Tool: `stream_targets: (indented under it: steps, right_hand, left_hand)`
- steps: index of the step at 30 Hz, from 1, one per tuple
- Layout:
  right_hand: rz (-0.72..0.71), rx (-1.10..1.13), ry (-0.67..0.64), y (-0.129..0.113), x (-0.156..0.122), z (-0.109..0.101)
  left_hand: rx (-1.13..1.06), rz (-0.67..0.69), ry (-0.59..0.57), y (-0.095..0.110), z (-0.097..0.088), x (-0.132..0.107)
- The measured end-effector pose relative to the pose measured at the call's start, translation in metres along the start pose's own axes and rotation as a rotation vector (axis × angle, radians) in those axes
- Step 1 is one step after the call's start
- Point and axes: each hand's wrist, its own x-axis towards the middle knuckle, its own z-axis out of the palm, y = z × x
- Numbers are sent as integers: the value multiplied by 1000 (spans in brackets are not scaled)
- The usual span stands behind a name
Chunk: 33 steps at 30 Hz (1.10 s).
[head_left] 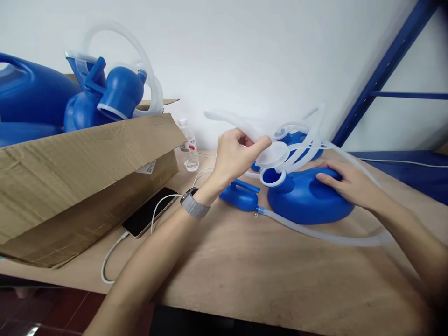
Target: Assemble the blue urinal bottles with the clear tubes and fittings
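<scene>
A blue plastic jug lies on its side on the wooden table, its white-rimmed mouth facing left. My right hand rests flat on the jug's top, fingers stretched over it. My left hand, with a mesh-band watch on the wrist, is raised above the jug's mouth and pinches a translucent white funnel-shaped piece joined to a pale hose. A smaller blue funnel part lies beside the jug with a clear hose running from it along the table.
An open cardboard box at left holds more blue jugs and hoses. A phone on a white cable lies by the box. A water bottle stands at the wall. Another blue jug is behind. A blue shelf frame rises at right.
</scene>
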Motion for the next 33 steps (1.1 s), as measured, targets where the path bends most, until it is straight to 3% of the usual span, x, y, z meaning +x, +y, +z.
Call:
stream_targets:
  steps: [3, 8, 11, 17, 22, 26, 29, 33]
  right_hand:
    - [7, 51, -35, 1, -1, -5]
    - [63, 77, -41, -2, -3, -7]
    - [86, 93, -38, -4, -4, -5]
    - [129, 94, -23, -12, -5, -4]
    - [112, 127, -20, -12, -6, -4]
    - [123, 151, -22, -11, -8, -3]
    - [131, 154, -26, -12, -8, -3]
    - [146, 154, -22, -13, -8, -3]
  left_hand:
    - [-24, -67, -2, -6, 1, 2]
    - [37, -100, 89, -9, 0, 2]
    - [82, -92, 65, -12, 5, -3]
    - [73, -80, -152, -23, 21, -12]
    - [0, -102, -446, -22, 6, -6]
    - [73, 35, -640, -24, -4, -3]
    - [171, 130, -673, -27, -8, -1]
    - [216, 228, -623, -32, -10, -1]
